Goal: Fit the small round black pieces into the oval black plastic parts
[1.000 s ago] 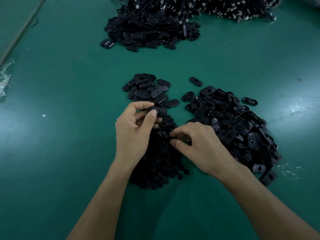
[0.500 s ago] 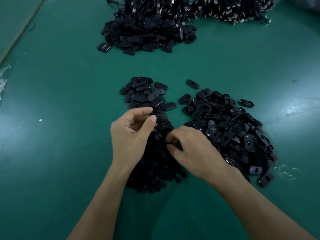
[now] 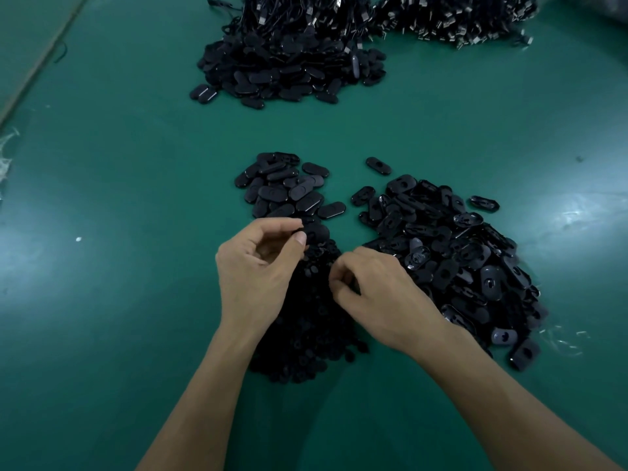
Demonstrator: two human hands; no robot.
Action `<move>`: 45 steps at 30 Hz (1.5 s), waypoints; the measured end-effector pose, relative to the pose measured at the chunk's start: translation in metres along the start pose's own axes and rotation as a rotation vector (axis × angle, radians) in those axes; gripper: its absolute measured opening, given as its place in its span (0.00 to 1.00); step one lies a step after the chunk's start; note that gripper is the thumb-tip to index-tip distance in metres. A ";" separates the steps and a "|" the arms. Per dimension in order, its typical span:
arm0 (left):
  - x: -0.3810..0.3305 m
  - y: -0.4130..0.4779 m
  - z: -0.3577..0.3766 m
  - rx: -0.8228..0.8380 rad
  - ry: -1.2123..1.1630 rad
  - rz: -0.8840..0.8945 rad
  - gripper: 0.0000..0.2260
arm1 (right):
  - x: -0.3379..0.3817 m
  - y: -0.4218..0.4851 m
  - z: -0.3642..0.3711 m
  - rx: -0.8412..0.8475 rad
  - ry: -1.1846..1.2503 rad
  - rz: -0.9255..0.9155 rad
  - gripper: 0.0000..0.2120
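Step in hand, as I read it: fetching a round piece to seat in an oval part. The left hand (image 3: 258,266) is curled, thumb closing toward forefinger at the near edge of the small oval pile (image 3: 285,192). Whether it pinches a part I can't tell, black on black. The right hand (image 3: 384,294) has its fingertips bunched together, dipped into the round pieces (image 3: 306,338) heaped under both hands. I can't tell if one is caught. The holed oval parts (image 3: 458,260) lie in the big heap on the right, with a far heap (image 3: 289,62) tangled w/ cables across the bench (image 3: 136,249). Next move, prob.: bring the hands together, line the piece up w/ the hole and press it in square. No brand, label or writing is legible.
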State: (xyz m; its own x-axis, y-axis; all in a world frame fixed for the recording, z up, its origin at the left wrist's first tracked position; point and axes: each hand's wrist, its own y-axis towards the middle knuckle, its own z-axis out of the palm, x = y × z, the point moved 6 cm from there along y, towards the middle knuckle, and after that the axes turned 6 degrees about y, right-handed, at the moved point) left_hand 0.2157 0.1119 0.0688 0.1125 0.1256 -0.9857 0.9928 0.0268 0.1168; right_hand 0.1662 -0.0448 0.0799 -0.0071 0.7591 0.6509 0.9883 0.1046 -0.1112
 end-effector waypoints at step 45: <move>-0.005 -0.004 0.003 0.056 -0.011 0.003 0.09 | 0.001 -0.011 -0.028 -0.350 0.642 0.002 0.09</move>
State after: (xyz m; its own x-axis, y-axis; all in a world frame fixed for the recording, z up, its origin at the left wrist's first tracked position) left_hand 0.2112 0.1079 0.0729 0.1153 0.1142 -0.9867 0.9932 -0.0287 0.1128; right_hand 0.1600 -0.0628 0.1032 -0.0207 0.2216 0.9749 0.9799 -0.1893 0.0638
